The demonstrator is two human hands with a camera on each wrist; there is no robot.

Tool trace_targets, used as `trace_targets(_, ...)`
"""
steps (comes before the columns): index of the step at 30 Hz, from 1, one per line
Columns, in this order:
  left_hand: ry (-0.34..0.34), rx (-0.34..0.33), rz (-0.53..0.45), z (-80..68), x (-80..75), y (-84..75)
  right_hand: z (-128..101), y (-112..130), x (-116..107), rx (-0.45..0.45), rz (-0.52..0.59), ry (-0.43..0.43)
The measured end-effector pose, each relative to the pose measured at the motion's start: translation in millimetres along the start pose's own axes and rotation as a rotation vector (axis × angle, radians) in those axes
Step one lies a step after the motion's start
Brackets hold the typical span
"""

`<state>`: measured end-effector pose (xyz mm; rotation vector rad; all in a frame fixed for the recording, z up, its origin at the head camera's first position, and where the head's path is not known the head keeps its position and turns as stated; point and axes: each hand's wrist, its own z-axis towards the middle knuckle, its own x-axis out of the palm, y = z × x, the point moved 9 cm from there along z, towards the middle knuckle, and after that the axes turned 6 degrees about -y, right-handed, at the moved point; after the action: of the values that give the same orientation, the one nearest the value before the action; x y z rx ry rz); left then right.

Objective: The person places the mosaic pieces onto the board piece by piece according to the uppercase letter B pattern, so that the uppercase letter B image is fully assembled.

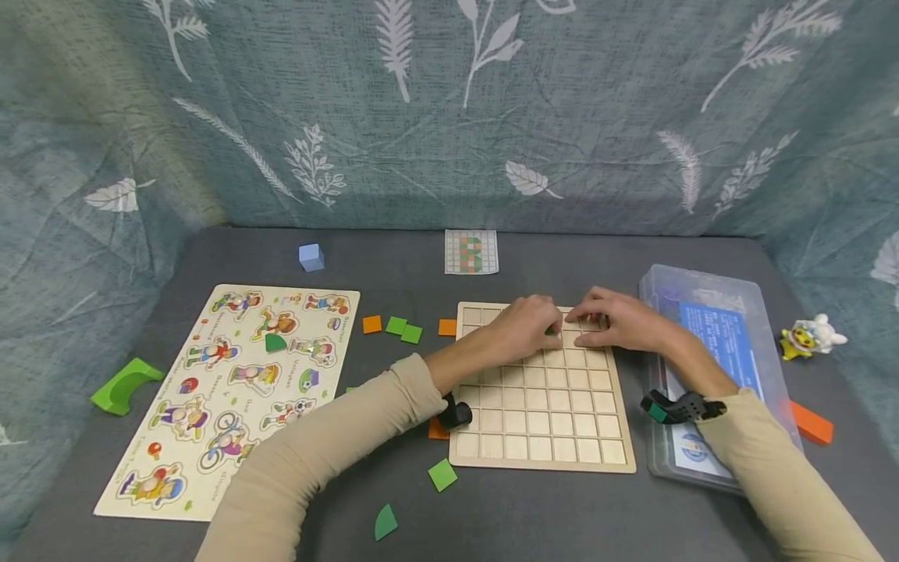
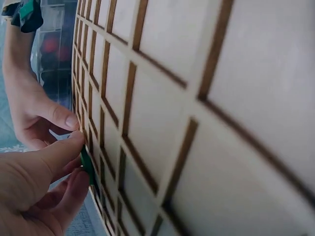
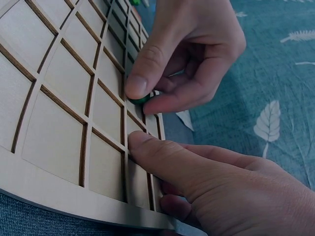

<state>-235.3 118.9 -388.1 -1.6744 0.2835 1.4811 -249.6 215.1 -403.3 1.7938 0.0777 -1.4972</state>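
My left hand (image 1: 528, 324) pinches a small dark green piece (image 2: 87, 166) between thumb and fingers, over the upper part of a wooden grid board (image 1: 541, 466). The fingers hide most of that piece, so its full shape cannot be seen. Close to its right, my right hand (image 1: 621, 321) touches the same board, its thumb (image 3: 140, 141) resting on the grid lines. Nothing shows between the right thumb and fingers. In the visible part of the grid, the square cells are bare wood.
Loose green squares (image 1: 442, 474), orange squares (image 1: 371, 324) and a green quarter-round (image 1: 385, 523) lie left of the board. Farther left is a picture board (image 1: 232, 406). A patterned card (image 1: 471, 252) lies behind; a clear plastic case (image 1: 663, 460) stands right, beside a small toy (image 1: 801, 340).
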Motion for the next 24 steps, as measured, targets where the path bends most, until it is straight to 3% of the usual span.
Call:
trace_targets(5, 0.02, 0.001, -0.033, -0.9, 3.9, -0.6, -0.9, -0.6, 0.1, 0.003, -0.004, 0.001)
trace_targets(9, 0.023, 0.042, -0.009, -2.6, 3.7, -6.4, -1.0, -1.2, 0.4, 0.002, -0.01, -0.003)
trace_targets(15, -0.006, 0.132, 0.141, -5.1, 4.3, -17.5, -0.9, -1.7, -0.8, -0.009, -0.019, -0.013)
trace_targets(24, -0.02, 0.17, 0.384, -9.5, 5.5, -25.6, 0.0, -2.2, -0.8, 0.007, -0.014, -0.002)
